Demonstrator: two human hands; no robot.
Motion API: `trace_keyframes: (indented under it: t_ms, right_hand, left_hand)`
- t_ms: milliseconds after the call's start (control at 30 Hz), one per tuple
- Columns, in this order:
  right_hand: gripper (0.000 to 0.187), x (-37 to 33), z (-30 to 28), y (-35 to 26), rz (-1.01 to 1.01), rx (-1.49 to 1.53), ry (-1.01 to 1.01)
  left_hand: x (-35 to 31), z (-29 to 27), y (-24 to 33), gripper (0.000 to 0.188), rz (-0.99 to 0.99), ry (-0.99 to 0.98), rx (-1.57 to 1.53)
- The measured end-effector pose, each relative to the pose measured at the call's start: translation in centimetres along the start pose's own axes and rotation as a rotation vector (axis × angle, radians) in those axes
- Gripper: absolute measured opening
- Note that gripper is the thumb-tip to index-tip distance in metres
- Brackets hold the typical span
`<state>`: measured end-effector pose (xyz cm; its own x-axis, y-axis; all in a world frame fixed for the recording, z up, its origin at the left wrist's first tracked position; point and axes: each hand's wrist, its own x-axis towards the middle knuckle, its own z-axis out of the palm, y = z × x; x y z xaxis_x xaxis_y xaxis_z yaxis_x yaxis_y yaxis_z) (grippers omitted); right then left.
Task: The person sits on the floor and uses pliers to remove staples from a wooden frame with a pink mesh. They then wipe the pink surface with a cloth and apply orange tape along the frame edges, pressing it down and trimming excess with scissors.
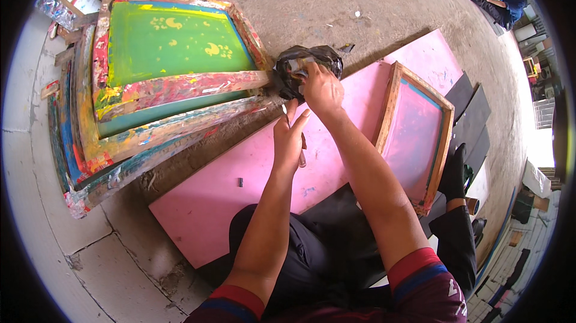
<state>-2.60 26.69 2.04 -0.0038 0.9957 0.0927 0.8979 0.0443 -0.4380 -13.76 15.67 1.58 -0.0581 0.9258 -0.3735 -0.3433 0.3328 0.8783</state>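
Observation:
A crumpled black plastic bag [287, 86] stands at the far edge of a pink board [240, 215], its mouth gaping upward. My right hand [324, 90] reaches over the bag's opening with its fingers bent inward; what they grip, if anything, is hidden. Just below the bag, my left hand [289, 137] is closed around a slim tool with a brown handle [302, 158]. A small whitish end shows near the left thumb and index finger, but the tool's exact kind is unclear.
Paint-stained wooden screen-printing frames [180, 89] lean in a stack at left, the front one with green mesh. Another wooden frame [443, 143] with pinkish mesh lies on the board at right. A small dark piece [240, 182] rests on the board. Another person [510, 6] sits far right.

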Motion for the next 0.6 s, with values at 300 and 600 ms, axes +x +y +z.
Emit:
trace_keyframes:
  t_ms: [300,600]
  right_hand:
    - [0.047,0.1,0.9,0.5,-0.012,0.104,0.037]
    - [0.043,-1.4,0.4,0.8,-0.159,-0.049,0.145]
  left_hand:
    - [0.0,0.0,-0.1,0.073,0.002,-0.014,-0.004]
    - [-0.3,0.2,0.7,0.073,0.008,0.019,0.019]
